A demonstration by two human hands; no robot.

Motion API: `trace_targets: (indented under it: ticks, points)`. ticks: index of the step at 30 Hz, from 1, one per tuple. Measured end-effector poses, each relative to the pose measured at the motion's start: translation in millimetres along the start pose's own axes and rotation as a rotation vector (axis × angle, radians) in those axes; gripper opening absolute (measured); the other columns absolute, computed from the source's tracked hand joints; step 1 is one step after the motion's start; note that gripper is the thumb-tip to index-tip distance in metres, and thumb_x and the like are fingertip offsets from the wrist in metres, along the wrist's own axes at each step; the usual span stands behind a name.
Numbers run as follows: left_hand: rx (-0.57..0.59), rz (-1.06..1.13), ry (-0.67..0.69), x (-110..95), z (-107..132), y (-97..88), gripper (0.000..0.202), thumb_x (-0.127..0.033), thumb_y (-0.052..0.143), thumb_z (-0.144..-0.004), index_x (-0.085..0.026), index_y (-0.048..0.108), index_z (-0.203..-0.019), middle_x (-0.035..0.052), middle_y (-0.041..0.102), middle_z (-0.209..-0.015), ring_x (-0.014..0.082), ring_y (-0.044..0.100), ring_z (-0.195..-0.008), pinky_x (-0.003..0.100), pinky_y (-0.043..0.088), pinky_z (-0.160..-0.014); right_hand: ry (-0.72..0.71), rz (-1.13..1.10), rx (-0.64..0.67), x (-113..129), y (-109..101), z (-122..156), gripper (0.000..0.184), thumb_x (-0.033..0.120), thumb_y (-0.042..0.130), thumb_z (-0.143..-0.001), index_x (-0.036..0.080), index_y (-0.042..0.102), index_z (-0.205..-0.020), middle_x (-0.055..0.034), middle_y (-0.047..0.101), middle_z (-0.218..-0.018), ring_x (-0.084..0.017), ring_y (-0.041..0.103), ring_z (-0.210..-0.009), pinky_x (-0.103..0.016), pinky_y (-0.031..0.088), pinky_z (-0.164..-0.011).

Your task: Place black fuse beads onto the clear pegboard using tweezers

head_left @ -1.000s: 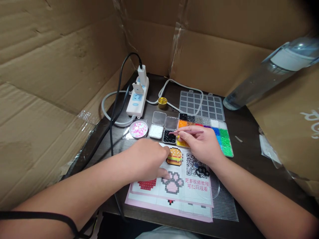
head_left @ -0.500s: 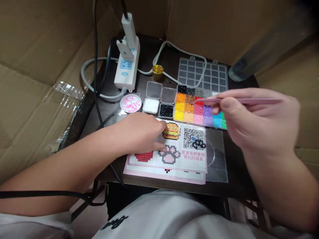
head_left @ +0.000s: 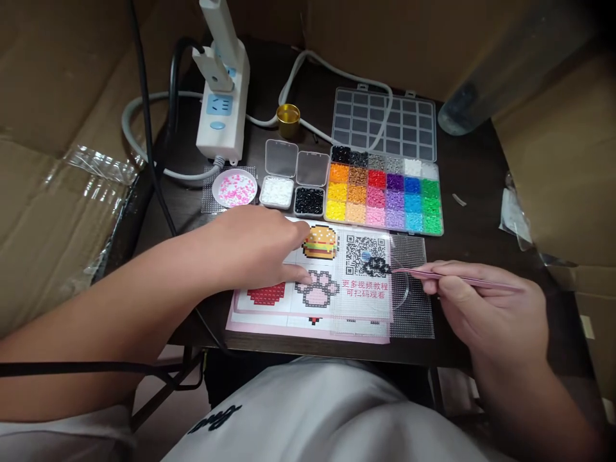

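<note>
Clearly, my right grip [head_left: 491, 311] is closed around the pink tweezers [head_left: 416, 274]; I hold them low and almost lying, pinched by thumb and fingers, perhaps because small beads ask for a steady angle. Their tips point to the left of this grip and reach the right edge of the black bead piece [head_left: 376, 265]. Whether a bead is caught between the tips, I cannot tell, as it is too small. The piece sits between my two grips, on the transparent pegboard [head_left: 414, 314], whose left part overlaps the pattern sheet [head_left: 294, 310] and whose right part lies past it, toward my right grip.

My left grip [head_left: 255, 247] holds nothing: it rests upon the sheet with thumb and forefinger well apart, the thumb by the paw picture [head_left: 318, 297], the forefinger beside the burger picture [head_left: 321, 242]. I suppose it presses there so that the paper does not slide.

Just beyond my left grip stand the bead dish [head_left: 234, 205], the white bead box [head_left: 276, 206] and the black bead box [head_left: 308, 216]; to their right is the large bead box [head_left: 385, 228]. The lids [head_left: 281, 158] of these boxes are turned back, away from me, I think to leave the beads reachable from above.
</note>
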State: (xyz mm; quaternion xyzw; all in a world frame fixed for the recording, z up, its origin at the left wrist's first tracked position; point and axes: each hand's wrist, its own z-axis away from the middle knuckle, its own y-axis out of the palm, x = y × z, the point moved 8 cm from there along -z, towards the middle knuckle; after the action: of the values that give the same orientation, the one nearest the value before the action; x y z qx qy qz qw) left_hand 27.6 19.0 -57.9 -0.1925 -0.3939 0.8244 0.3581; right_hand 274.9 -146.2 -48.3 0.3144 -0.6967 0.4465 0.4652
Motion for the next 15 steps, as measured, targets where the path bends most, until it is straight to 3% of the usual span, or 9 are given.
trace_targets:
  ticks: [4, 10, 15]
  points:
    - [-0.012, 0.006, -0.009, 1, 0, -0.5, 0.071, -0.08, 0.057, -0.081, -0.026, 0.074, -0.124, 0.0134, 0.078, -0.087, 0.0351, 0.073, -0.084, 0.043, 0.049, -0.077, 0.004, 0.014, 0.045, -4, 6, 1, 0.02, 0.016, 0.077, -0.096, 0.031, 0.087, -0.087, 0.0021, 0.087, -0.092, -0.016, 0.085, -0.085, -0.023, 0.07, -0.079]
    - [-0.045, -0.049, -0.033, 5, -1, -0.6, 0.058, -0.077, 0.06, -0.081, -0.031, 0.074, -0.113, 0.0127, 0.079, -0.083, 0.0308, 0.07, -0.073, 0.04, 0.041, -0.06, -0.05, 0.072, 0.088, 16, 22, -7, 0.029, 0.009, 0.075, -0.091, 0.035, 0.087, -0.086, 0.0028, 0.087, -0.09, -0.021, 0.086, -0.081, -0.031, 0.073, -0.073]
    - [-0.04, -0.05, -0.04, 4, -3, -0.5, 0.061, -0.078, 0.061, -0.081, -0.031, 0.075, -0.117, 0.0129, 0.078, -0.081, 0.032, 0.07, -0.073, 0.041, 0.044, -0.062, -0.107, 0.079, 0.084, 21, 25, -5, 0.036, 0.005, 0.074, -0.091, 0.037, 0.088, -0.097, 0.0039, 0.087, -0.095, -0.021, 0.086, -0.084, -0.031, 0.072, -0.075]
